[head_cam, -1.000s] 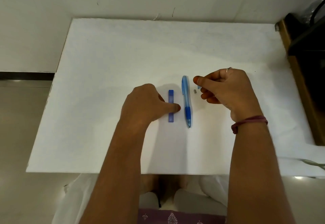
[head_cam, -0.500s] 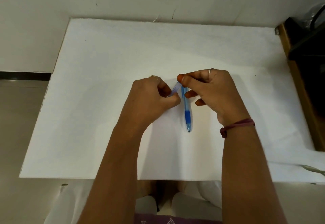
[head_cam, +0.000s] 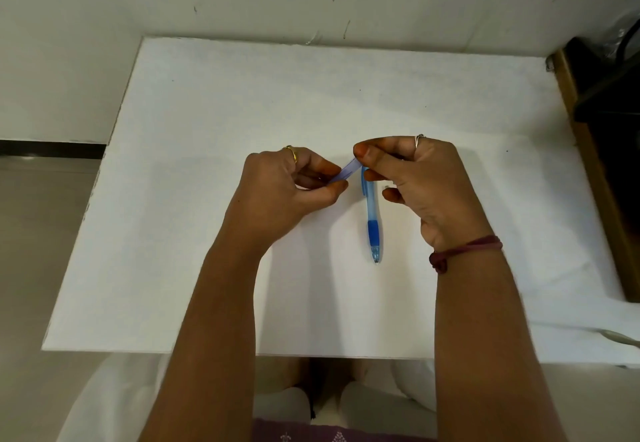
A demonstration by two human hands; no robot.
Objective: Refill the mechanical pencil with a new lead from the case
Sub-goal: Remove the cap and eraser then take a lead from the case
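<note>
The blue lead case is lifted off the white table, tilted up to the right. My left hand pinches its lower end and my right hand pinches its upper end between thumb and forefinger. The blue mechanical pencil lies flat on the table just below and between my hands, tip pointing toward me; its top end is under my right fingers. A small grey part, probably the pencil's eraser, lies on the table beside my right palm.
A dark wooden piece of furniture stands along the table's right edge. The white wall runs behind the table's far edge. My knees show under the near edge.
My left hand picked the lead case up off the table, and my right hand moved left from beside the pencil to grip the case's other end. The pencil stayed put.
</note>
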